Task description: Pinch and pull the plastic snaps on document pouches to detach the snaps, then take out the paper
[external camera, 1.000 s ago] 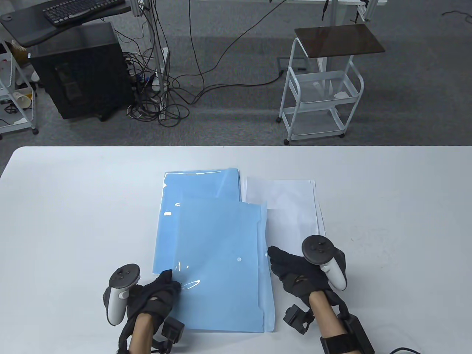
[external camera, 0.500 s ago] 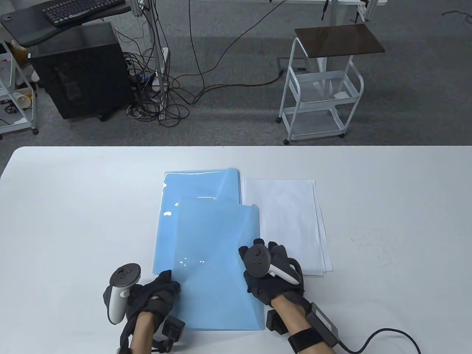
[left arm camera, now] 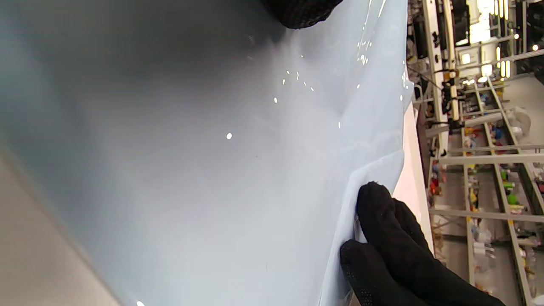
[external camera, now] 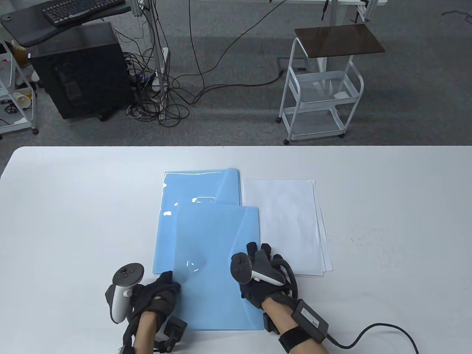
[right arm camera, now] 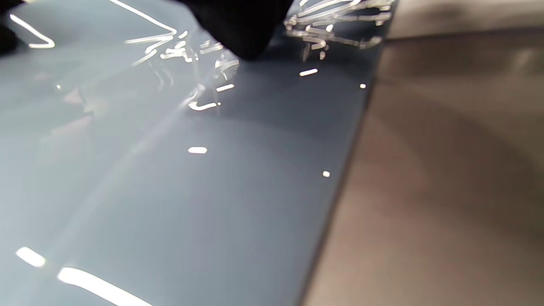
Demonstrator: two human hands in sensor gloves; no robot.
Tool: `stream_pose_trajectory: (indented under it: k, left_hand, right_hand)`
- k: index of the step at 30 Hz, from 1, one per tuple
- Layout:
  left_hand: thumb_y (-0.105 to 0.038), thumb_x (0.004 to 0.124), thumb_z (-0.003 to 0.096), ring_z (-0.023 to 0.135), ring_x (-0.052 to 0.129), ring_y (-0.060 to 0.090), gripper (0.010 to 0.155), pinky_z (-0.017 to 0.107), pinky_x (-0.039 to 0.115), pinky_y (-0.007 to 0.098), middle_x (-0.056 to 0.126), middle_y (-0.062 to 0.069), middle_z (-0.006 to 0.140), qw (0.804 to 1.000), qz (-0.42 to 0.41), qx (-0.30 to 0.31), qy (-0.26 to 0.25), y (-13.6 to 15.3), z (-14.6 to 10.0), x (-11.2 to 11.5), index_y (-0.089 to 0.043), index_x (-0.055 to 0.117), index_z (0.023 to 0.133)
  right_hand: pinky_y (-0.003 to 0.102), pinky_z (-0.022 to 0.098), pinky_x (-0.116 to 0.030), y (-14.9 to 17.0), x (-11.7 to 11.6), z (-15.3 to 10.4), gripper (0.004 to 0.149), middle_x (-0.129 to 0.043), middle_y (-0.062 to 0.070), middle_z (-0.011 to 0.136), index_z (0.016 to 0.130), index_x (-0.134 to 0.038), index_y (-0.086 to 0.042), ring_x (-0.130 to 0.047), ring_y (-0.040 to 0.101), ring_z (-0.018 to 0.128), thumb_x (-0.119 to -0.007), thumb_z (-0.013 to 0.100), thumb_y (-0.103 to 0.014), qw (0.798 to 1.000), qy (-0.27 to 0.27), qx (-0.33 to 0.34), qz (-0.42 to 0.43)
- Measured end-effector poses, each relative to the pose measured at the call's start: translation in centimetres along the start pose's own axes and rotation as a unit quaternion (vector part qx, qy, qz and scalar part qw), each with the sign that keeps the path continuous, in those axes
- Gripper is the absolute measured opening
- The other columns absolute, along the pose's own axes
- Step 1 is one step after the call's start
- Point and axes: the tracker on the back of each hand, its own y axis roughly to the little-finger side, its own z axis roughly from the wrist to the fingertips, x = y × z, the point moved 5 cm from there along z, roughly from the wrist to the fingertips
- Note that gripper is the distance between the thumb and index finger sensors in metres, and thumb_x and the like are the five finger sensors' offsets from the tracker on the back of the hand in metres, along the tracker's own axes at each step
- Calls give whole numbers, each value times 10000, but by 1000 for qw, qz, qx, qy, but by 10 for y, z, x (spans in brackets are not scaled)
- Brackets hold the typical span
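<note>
The top blue document pouch [external camera: 217,265] lies on the tabletop [external camera: 387,221], thin, glossy, probably slippery. Left hand [external camera: 158,291] pinches its left edge; right hand [external camera: 263,276] fingers press flat on its flap, best gripped there.

A white cart [external camera: 320,92], a black computer tower [external camera: 83,73], a keyboard [external camera: 79,9] and tangled cables [external camera: 162,99] stand beyond the table [external camera: 387,221].

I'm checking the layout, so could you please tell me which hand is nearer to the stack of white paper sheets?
Right. The right hand rests on the near blue plastic pouch, beside the white paper stack; the left hand touches the pouch's far-side edge.
</note>
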Motion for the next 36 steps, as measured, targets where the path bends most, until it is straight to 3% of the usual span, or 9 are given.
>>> stream_pose_trajectory:
  k: [10, 16, 18, 20, 29, 36]
  left_hand:
    - [-207, 630, 571, 662, 1001, 279, 487, 490, 881, 422, 831, 52, 950, 1000, 5, 3, -2, 0, -1, 2, -170, 540, 1048]
    - [-206, 633, 570, 656, 1005, 276, 486, 487, 883, 419, 836, 51, 946, 1000, 15, 2, -12, -1, -2, 3, -168, 544, 1046]
    - [-207, 632, 570, 651, 1007, 272, 486, 487, 885, 416, 837, 49, 944, 1000, 15, 1, -13, -1, -2, 3, -169, 544, 1047]
    - [-207, 633, 570, 652, 1007, 271, 487, 487, 885, 418, 838, 49, 943, 1000, 14, 0, -13, -1, -2, 3, -169, 544, 1047]
    - [-209, 634, 570, 655, 1006, 273, 490, 489, 883, 419, 836, 50, 945, 1000, 17, 0, -14, -1, -2, 2, -164, 539, 1049]
    - [-198, 640, 568, 658, 1003, 280, 496, 491, 881, 425, 831, 58, 948, 1000, 21, 0, -14, -1, -1, 2, -155, 534, 1051]
  right_hand:
    - [844, 588, -229, 7, -2, 6, 570, -154, 341, 1188, 1069, -395, -144, -130, 698, 950, -686, 592, -258, 997, -33, -16, 65]
    - [842, 580, -192, 11, -3, 4, 607, -89, 331, 1178, 1100, -366, -174, -74, 688, 942, -678, 597, -307, 997, -41, -13, 64]
    - [842, 584, -192, 12, 2, 1, 628, -93, 332, 1182, 1125, -385, -184, -70, 680, 947, -680, 593, -340, 998, -18, -7, 58]
    - [846, 584, -227, 15, 9, -4, 687, -121, 361, 1180, 1138, -393, -109, -102, 689, 949, -692, 586, -387, 998, 5, -11, 59]
    - [863, 587, -383, 50, 56, -54, 788, -266, 392, 1199, 1149, -407, -21, -302, 707, 984, -707, 574, -470, 991, 102, -24, 86]
    - [866, 590, -392, 97, 76, -96, 831, -271, 381, 1216, 1170, -354, -85, -308, 712, 993, -704, 567, -537, 976, 179, -61, 112]
